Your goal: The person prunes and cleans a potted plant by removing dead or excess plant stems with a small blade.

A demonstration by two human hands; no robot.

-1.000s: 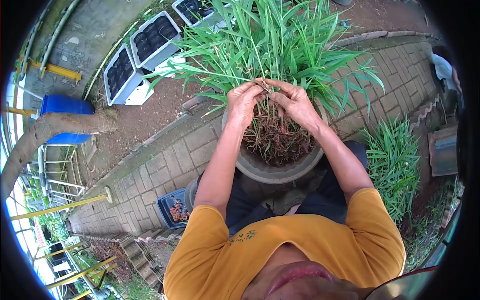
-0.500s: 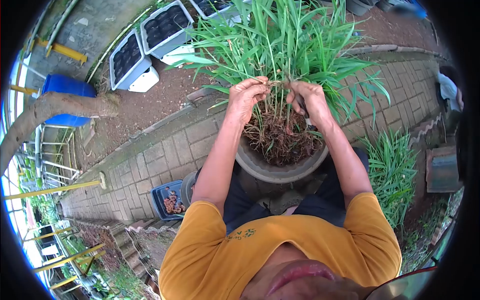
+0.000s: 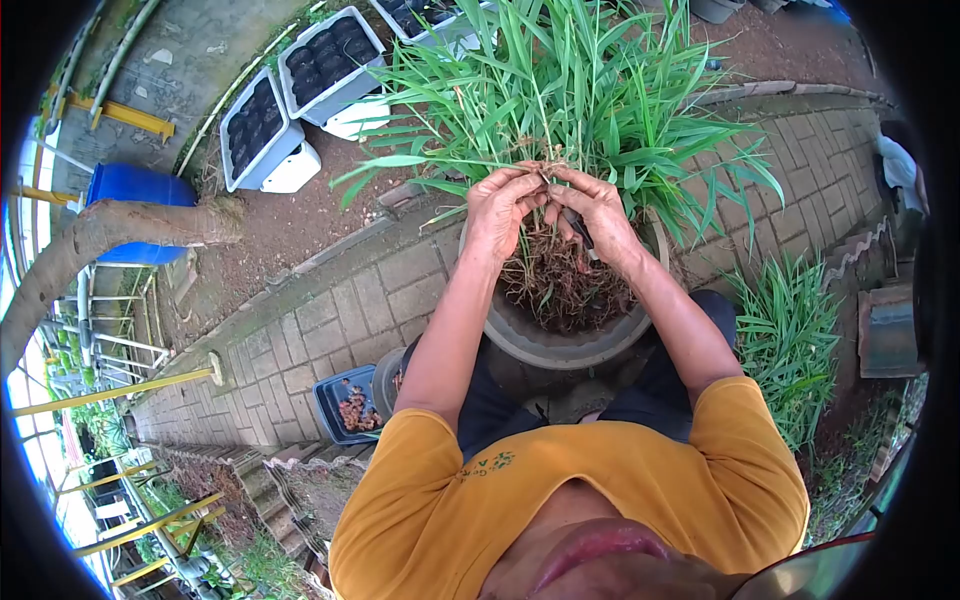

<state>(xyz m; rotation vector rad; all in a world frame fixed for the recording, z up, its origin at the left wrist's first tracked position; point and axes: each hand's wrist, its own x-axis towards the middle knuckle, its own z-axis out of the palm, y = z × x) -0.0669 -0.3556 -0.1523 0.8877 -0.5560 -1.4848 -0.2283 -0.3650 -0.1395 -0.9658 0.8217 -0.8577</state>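
A large leafy plant (image 3: pixel 580 80) lies across a round grey pot (image 3: pixel 560 352), its tangled brown roots (image 3: pixel 565 290) toward me. My left hand (image 3: pixel 500 208) is closed around stems just above the roots. Close beside it, fingertips nearly touching, my right hand (image 3: pixel 597 215) is closed at the same stems. A dark tool (image 3: pixel 580 234) with a light metal end shows under the right palm, held by that hand. What the fingertips pinch is too small to make out.
A blue-grey tray (image 3: pixel 340 425) with reddish pieces (image 3: pixel 358 408) is at lower left. Cut green leaves (image 3: pixel 790 350) lie at the right. White planters (image 3: pixel 262 140), a blue barrel (image 3: pixel 140 195) and a bare trunk (image 3: pixel 120 228) are at upper left.
My hands have come together, the right one moving left toward the left one. The view has shifted slightly.
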